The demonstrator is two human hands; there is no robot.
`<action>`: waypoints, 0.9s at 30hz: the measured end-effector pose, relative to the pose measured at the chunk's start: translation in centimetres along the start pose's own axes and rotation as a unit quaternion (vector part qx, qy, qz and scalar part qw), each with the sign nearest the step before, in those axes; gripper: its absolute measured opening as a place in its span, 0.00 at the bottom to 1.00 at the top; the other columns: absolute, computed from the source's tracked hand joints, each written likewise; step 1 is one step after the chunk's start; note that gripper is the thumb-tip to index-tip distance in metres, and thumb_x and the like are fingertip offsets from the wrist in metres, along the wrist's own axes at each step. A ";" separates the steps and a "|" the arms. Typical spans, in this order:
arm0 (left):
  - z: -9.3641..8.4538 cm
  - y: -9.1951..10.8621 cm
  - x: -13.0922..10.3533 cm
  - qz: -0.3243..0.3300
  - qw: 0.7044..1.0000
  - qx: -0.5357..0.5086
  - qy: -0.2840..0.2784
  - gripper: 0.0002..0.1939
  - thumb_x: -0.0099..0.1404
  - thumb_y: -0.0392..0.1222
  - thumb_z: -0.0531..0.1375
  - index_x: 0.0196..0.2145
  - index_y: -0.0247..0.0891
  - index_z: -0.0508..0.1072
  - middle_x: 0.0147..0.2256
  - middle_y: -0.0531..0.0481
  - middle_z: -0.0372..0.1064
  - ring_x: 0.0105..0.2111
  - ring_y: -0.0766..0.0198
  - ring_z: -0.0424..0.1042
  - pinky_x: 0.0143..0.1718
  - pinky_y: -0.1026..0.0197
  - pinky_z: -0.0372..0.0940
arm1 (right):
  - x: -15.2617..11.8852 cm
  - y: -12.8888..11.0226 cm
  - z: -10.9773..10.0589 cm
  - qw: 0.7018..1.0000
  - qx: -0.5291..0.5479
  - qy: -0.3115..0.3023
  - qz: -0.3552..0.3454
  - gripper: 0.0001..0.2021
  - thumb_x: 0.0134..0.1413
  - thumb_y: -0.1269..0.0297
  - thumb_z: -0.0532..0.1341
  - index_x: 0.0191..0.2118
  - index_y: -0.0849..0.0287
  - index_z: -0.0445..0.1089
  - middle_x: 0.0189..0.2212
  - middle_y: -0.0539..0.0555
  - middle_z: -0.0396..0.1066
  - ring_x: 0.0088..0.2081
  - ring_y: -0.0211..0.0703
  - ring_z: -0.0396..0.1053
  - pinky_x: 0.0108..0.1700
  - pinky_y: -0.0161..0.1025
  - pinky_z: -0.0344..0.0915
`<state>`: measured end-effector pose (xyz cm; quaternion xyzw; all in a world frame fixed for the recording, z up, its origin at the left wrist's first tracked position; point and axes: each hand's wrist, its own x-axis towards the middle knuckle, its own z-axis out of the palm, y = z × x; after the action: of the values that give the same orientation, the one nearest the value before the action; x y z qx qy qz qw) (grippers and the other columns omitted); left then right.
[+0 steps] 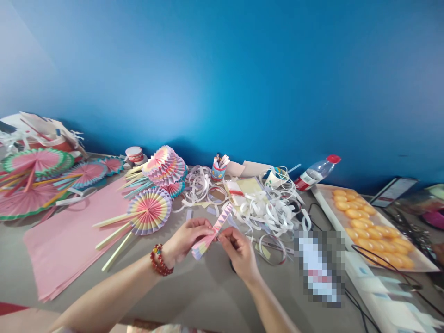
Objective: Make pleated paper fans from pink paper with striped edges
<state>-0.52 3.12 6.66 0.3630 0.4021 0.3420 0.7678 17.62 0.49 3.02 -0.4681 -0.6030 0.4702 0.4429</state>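
Note:
Over the grey table, a narrow pleated paper strip in pink, yellow and lilac is pinched in at its middle and flares at both ends. My left hand, with red beads at the wrist, grips it from the left, thumb and fingers closed. On the other side my right hand pinches at the strip's middle; whether something thin is also between those fingertips is too small to tell. A finished round paper fan with pale yellow sticks lies left of my hands, partly over pink paper sheets.
More folded fans are piled behind, others at far left. Tangled white paper strips spread behind my right hand. A small cup stands by the blue wall. At right are a tilted bottle and a tray of yellow-orange pieces.

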 end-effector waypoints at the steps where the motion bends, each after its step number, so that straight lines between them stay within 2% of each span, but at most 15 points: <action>1: 0.0 0.1 -0.1 -0.001 1.000 0.000 -0.006 0.11 0.55 0.45 0.66 0.29 0.32 0.75 0.23 0.50 0.71 0.19 0.71 0.64 0.21 0.68 0.56 | 0.0 0.0 0.0 1.000 0.003 0.001 -0.001 0.13 0.60 0.55 0.59 0.31 0.59 0.69 0.20 0.47 0.61 0.21 0.35 0.53 0.23 0.34 0.49; 5: 0.1 0.6 -0.3 -0.014 0.999 -0.007 -0.038 0.10 0.53 0.43 0.67 0.28 0.33 0.74 0.25 0.49 0.73 0.20 0.69 0.67 0.23 0.67 0.60 | -0.2 -0.5 -0.3 1.000 0.010 -0.011 -0.003 0.12 0.59 0.55 0.60 0.31 0.58 0.70 0.20 0.47 0.62 0.21 0.35 0.53 0.23 0.33 0.49; 8: -0.1 0.8 -0.5 -0.009 0.998 -0.002 -0.060 0.10 0.54 0.44 0.66 0.30 0.33 0.74 0.25 0.48 0.73 0.20 0.69 0.68 0.23 0.68 0.60 | -0.1 -1.1 -0.9 0.999 0.025 -0.048 -0.004 0.12 0.58 0.55 0.61 0.33 0.58 0.73 0.23 0.49 0.68 0.23 0.37 0.59 0.25 0.34 0.55; 11: -0.5 1.5 -1.0 0.015 0.992 0.037 -0.121 0.10 0.57 0.45 0.65 0.31 0.34 0.74 0.27 0.47 0.74 0.22 0.68 0.68 0.25 0.67 0.61 | 0.2 -1.7 -2.0 0.994 0.056 -0.092 0.007 0.13 0.56 0.53 0.63 0.29 0.58 0.75 0.22 0.50 0.69 0.24 0.38 0.62 0.27 0.34 0.58; 13: -0.5 2.5 -1.5 0.041 0.975 0.122 -0.180 0.10 0.59 0.45 0.63 0.32 0.35 0.74 0.29 0.47 0.74 0.25 0.65 0.69 0.28 0.65 0.62 | 0.7 -2.0 -3.0 0.989 0.061 -0.137 0.013 0.14 0.53 0.53 0.63 0.27 0.58 0.74 0.21 0.49 0.68 0.24 0.38 0.62 0.26 0.34 0.58; 14: -0.5 3.2 -1.9 0.066 0.958 0.191 -0.205 0.09 0.61 0.45 0.62 0.32 0.35 0.74 0.29 0.47 0.73 0.27 0.64 0.70 0.30 0.64 0.62 | 1.0 -2.2 -3.5 0.985 0.056 -0.166 0.013 0.13 0.52 0.54 0.64 0.26 0.59 0.74 0.23 0.50 0.69 0.25 0.39 0.63 0.27 0.35 0.60; 16: -0.1 4.3 -2.5 0.138 0.889 0.370 -0.232 0.07 0.62 0.43 0.60 0.31 0.38 0.75 0.29 0.50 0.72 0.29 0.63 0.69 0.33 0.64 0.61 | 1.8 -2.4 -4.3 0.975 0.041 -0.214 0.035 0.09 0.50 0.57 0.65 0.28 0.59 0.73 0.26 0.50 0.71 0.28 0.40 0.66 0.31 0.35 0.62; 19: 0.8 5.1 -3.1 0.268 0.757 0.556 -0.215 0.05 0.59 0.34 0.58 0.28 0.40 0.72 0.25 0.53 0.70 0.28 0.63 0.68 0.36 0.62 0.60 | 3.3 -2.7 -5.2 0.962 0.032 -0.262 0.069 0.07 0.51 0.60 0.63 0.29 0.58 0.73 0.25 0.48 0.71 0.28 0.38 0.66 0.32 0.34 0.63; 21: 1.3 4.8 -3.1 0.306 0.686 0.631 -0.193 0.07 0.57 0.31 0.57 0.26 0.40 0.70 0.23 0.52 0.69 0.28 0.61 0.68 0.38 0.59 0.59 | 4.3 -2.9 -5.5 0.954 0.024 -0.290 0.075 0.07 0.52 0.61 0.63 0.29 0.59 0.73 0.23 0.47 0.70 0.26 0.36 0.65 0.30 0.32 0.62; 24: 1.7 4.0 -2.9 0.319 0.628 0.685 -0.183 0.06 0.59 0.32 0.56 0.26 0.40 0.68 0.24 0.51 0.69 0.28 0.60 0.68 0.39 0.57 0.58 | 5.6 -3.4 -5.9 0.936 0.013 -0.340 0.085 0.09 0.50 0.60 0.66 0.30 0.61 0.74 0.23 0.47 0.70 0.25 0.35 0.65 0.28 0.30 0.60; 27: 1.7 3.6 -2.9 0.345 0.601 0.694 -0.193 0.06 0.61 0.33 0.55 0.28 0.40 0.69 0.25 0.50 0.70 0.30 0.59 0.69 0.39 0.57 0.58 | 6.7 -3.8 -6.3 0.917 0.009 -0.385 0.100 0.11 0.48 0.58 0.68 0.29 0.62 0.74 0.23 0.48 0.72 0.26 0.36 0.66 0.29 0.32 0.61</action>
<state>-1.20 2.06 11.46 0.9561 0.2059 0.1219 0.1691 22.06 7.57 8.46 -0.3048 -0.6728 0.6613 0.1313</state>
